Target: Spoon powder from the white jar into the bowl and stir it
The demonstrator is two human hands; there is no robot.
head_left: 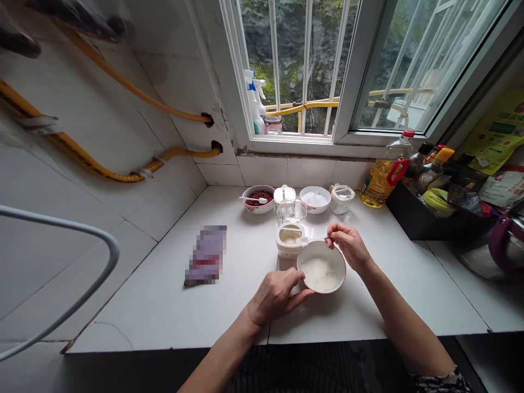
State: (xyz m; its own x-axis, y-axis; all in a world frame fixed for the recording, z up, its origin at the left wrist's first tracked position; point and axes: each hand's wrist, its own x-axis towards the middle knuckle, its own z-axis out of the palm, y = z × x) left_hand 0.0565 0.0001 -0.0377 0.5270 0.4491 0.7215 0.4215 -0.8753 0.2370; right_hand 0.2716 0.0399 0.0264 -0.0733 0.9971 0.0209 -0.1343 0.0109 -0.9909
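A white bowl (pixel 327 253) with pale powder inside stands tilted slightly toward me near the middle of the counter. My left hand (pixel 278 297) grips its left rim, thumb and fingers closed around the edge. Between the fingertips of my right hand (pixel 347 244) is the thin handle of a small white spoon (pixel 303 240). The spoon's head lies at the gap between the bowl and an open seasoning jar (pixel 288 253), which holds a pale powder. Its clear lid (pixel 291 210) is flipped up behind it. Whether the spoon carries powder I cannot tell.
Along the back stand a bowl of dark red pieces (pixel 245 203) with a spoon, two lidded jars (pixel 284 194), and a bowl of white grains (pixel 315 209). An oil bottle (pixel 376 183) and black condiment box (pixel 413 221) are right. A pixelated purple packet (pixel 207 255) lies left.
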